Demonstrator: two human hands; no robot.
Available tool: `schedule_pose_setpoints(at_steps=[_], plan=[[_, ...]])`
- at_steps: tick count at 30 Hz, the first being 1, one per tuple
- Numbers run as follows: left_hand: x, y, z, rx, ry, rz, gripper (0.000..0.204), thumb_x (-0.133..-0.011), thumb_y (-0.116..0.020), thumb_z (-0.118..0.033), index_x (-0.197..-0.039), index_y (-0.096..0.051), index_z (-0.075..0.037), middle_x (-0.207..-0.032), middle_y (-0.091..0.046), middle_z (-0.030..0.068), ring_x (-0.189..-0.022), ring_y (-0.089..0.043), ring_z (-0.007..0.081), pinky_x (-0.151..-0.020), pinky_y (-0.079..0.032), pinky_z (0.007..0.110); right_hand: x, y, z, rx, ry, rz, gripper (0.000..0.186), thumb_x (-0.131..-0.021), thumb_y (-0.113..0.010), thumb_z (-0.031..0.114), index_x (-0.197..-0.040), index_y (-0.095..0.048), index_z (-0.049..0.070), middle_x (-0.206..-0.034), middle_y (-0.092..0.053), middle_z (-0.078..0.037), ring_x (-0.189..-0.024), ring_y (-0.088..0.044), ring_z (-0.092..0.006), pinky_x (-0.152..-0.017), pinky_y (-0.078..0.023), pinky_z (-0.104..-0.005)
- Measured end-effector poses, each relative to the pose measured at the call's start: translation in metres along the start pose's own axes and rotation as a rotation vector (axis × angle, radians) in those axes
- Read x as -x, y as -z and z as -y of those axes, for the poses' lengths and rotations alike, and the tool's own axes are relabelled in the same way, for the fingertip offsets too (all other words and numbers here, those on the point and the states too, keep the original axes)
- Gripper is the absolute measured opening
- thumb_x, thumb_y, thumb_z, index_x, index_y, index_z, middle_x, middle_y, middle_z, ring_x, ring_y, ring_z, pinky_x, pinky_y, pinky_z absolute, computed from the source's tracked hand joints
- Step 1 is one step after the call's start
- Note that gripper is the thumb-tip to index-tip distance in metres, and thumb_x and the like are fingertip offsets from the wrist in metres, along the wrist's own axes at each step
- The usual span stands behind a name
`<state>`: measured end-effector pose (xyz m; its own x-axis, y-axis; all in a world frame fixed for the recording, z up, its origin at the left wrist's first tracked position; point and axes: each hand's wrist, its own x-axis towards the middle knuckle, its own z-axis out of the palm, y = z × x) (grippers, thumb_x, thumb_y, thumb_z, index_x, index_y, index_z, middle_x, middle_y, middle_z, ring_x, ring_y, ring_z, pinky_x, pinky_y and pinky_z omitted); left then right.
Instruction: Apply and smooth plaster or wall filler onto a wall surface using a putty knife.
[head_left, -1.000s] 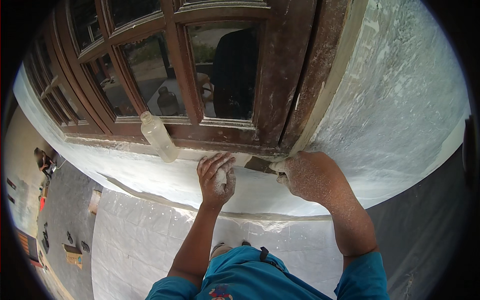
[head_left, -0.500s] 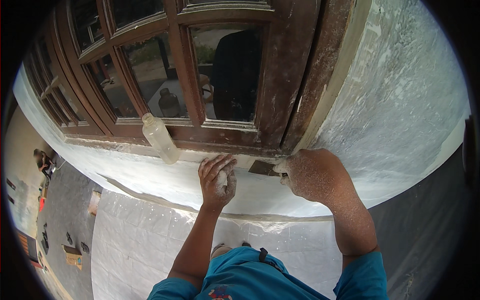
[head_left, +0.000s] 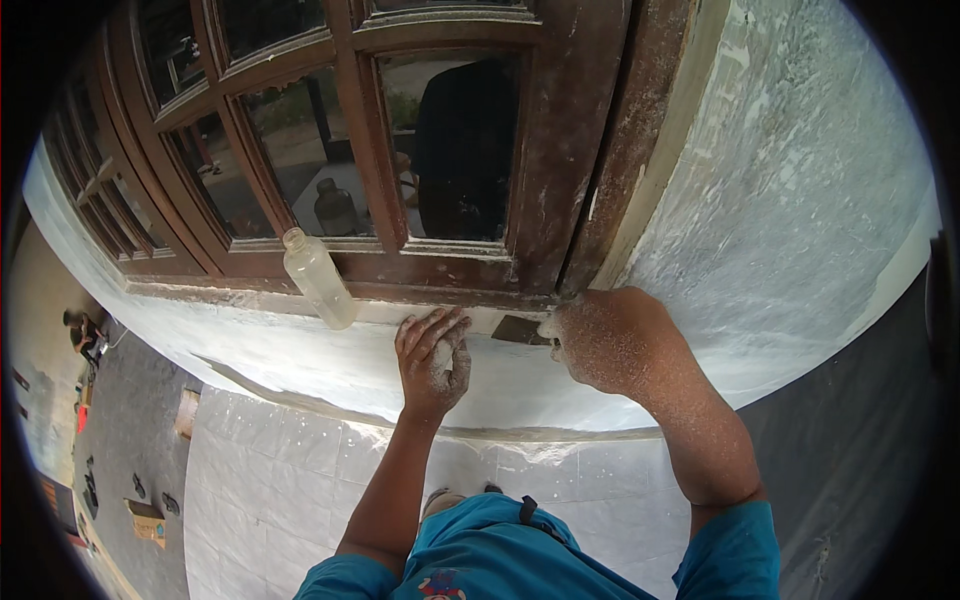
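My right hand (head_left: 615, 340), coated in white dust, is closed round a putty knife. Only the flat dark blade (head_left: 520, 330) shows, lying against the window sill (head_left: 478, 318) and pointing left; its handle is hidden in my fist. Just left of the blade, my left hand (head_left: 435, 360) rests at the sill's edge with its fingers bent and dusty. Something whitish shows between thumb and fingers; whether it is a lump of putty or only dust I cannot make out. A clear, whitish plastic bottle (head_left: 318, 280) leans against the window frame, left of my left hand.
A brown wooden window (head_left: 450, 270) with glass panes rises behind the sill. Patchy whitish plaster wall (head_left: 790, 200) lies to the right. Pale sheeting (head_left: 270, 480) covers the floor below. Far left are a seated person (head_left: 85, 335), a cardboard box (head_left: 147, 523) and footwear (head_left: 170, 503).
My right hand and the putty knife blade have shifted slightly left along the sill, and the wrist has turned a little. My left hand stays nearly in place. The bottle has not moved.
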<state>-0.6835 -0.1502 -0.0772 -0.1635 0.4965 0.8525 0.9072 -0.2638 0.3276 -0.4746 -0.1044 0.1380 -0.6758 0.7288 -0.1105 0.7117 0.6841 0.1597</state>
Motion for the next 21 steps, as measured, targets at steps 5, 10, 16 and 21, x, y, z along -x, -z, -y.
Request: schedule_pose_setpoints(at_steps=[5,10,16,21], plan=[[0.0,0.001,0.001,-0.016,0.003,0.019,0.031,-0.081,-0.066,-0.003,-0.108,-0.075,-0.013,-0.125,-0.069,0.0,-0.123,-0.059,0.0208,-0.11,-0.037,0.046,-0.004,-0.004,-0.005,-0.06,0.01,0.027,0.029,-0.086,-0.072,0.025,-0.107,-0.074,0.005,-0.09,-0.074,-0.018,-0.081,-0.073,-0.0323,-0.074,-0.059,-0.043],[-0.001,0.002,-0.001,0.005,0.006,0.017,0.031,-0.08,-0.066,-0.003,-0.108,-0.075,-0.013,-0.125,-0.069,0.0003,-0.123,-0.059,0.0206,-0.11,-0.037,0.046,-0.006,-0.017,-0.002,-0.072,0.006,0.022,0.026,-0.086,-0.072,0.024,-0.106,-0.075,0.008,-0.09,-0.073,-0.018,-0.081,-0.073,-0.0324,-0.074,-0.059,-0.0427],[0.001,0.002,0.004,0.004,-0.009,0.019,0.032,-0.079,-0.067,-0.003,-0.109,-0.075,-0.012,-0.126,-0.069,0.0005,-0.123,-0.059,0.021,-0.11,-0.037,0.046,-0.004,-0.017,0.012,-0.089,-0.003,0.021,0.024,-0.087,-0.072,0.024,-0.105,-0.076,0.009,-0.09,-0.073,-0.017,-0.079,-0.073,-0.0318,-0.072,-0.06,-0.0416],[0.001,0.002,0.004,0.021,-0.02,0.024,0.034,-0.079,-0.066,-0.002,-0.11,-0.075,-0.013,-0.126,-0.068,0.0002,-0.122,-0.059,0.0209,-0.11,-0.037,0.046,0.004,-0.023,0.004,-0.127,0.07,-0.07,0.025,-0.088,-0.072,0.023,-0.108,-0.076,0.009,-0.09,-0.074,-0.017,-0.078,-0.073,-0.0302,-0.071,-0.06,-0.0397]])
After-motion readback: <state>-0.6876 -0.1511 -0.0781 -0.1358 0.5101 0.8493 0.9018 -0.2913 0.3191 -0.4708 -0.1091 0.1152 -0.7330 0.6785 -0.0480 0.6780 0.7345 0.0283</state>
